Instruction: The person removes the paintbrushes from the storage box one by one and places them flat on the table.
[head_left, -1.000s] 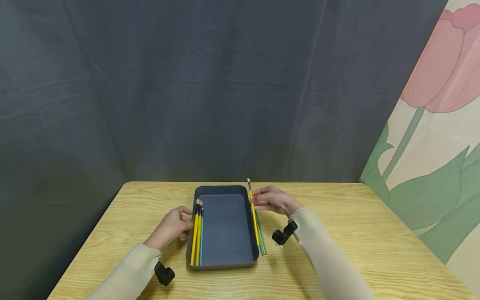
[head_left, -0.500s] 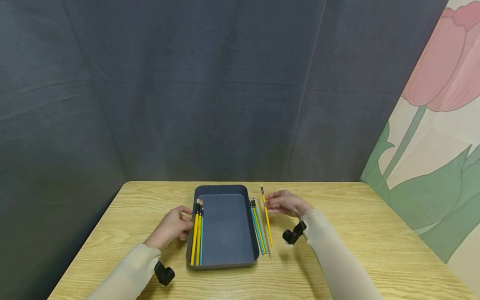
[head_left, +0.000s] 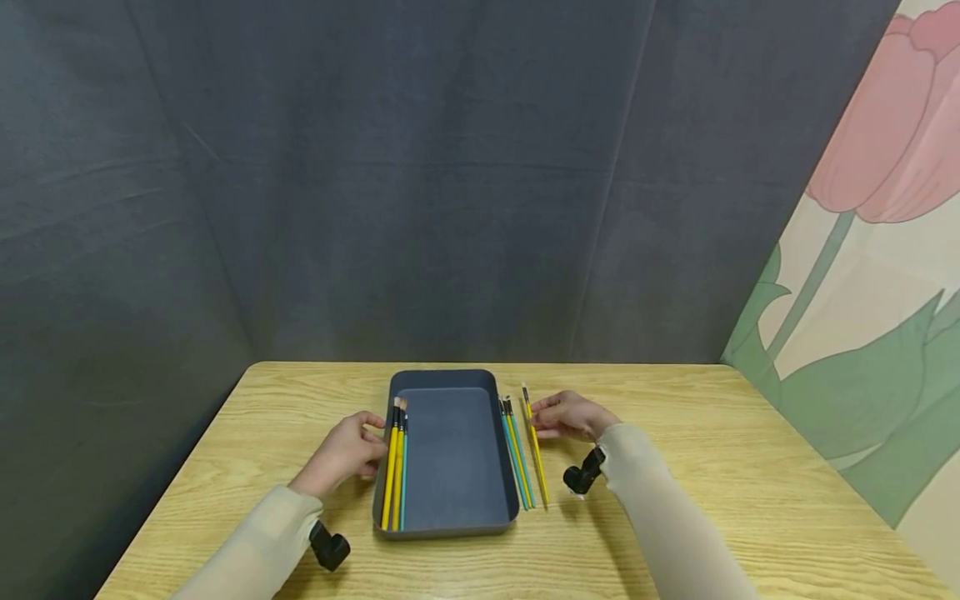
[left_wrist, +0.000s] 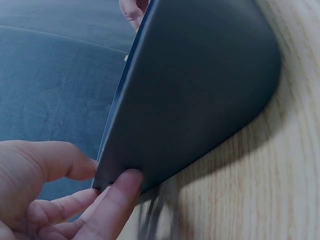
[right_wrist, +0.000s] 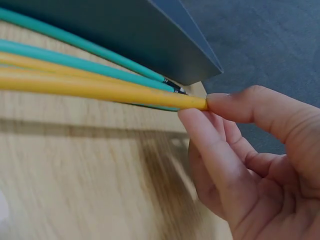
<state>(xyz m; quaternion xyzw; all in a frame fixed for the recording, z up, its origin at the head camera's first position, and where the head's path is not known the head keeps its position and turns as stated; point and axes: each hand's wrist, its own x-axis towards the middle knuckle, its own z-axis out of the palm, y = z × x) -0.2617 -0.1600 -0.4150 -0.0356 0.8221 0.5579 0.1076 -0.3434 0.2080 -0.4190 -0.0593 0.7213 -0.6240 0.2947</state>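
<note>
Along the left wall of the dark grey tray (head_left: 453, 454) lie two yellow paintbrushes (head_left: 392, 475) and a thin teal one (head_left: 403, 479), bristles pointing away. My left hand (head_left: 348, 450) holds the tray's left side; the left wrist view shows the thumb at the rim and a fingertip on the outer wall (left_wrist: 195, 75). With thumb and fingers, my right hand (head_left: 567, 415) pinches a yellow paintbrush (head_left: 536, 450), just right of the tray. Several teal and yellow paintbrushes (head_left: 517, 458) lie between it and the tray's right wall. In the right wrist view, the held paintbrush (right_wrist: 100, 92) casts a shadow.
Everything stands on a light wooden table (head_left: 645, 517). A dark curtain (head_left: 450, 183) hangs behind its far edge. At the right is a wall with a painted tulip (head_left: 862, 133). Each sleeve carries a small black wrist camera (head_left: 583, 472).
My right hand has moved the yellow paintbrush from beside the tray's rim to the right, past the other brushes, then lowered it towards the table. The left hand and tray have stayed put.
</note>
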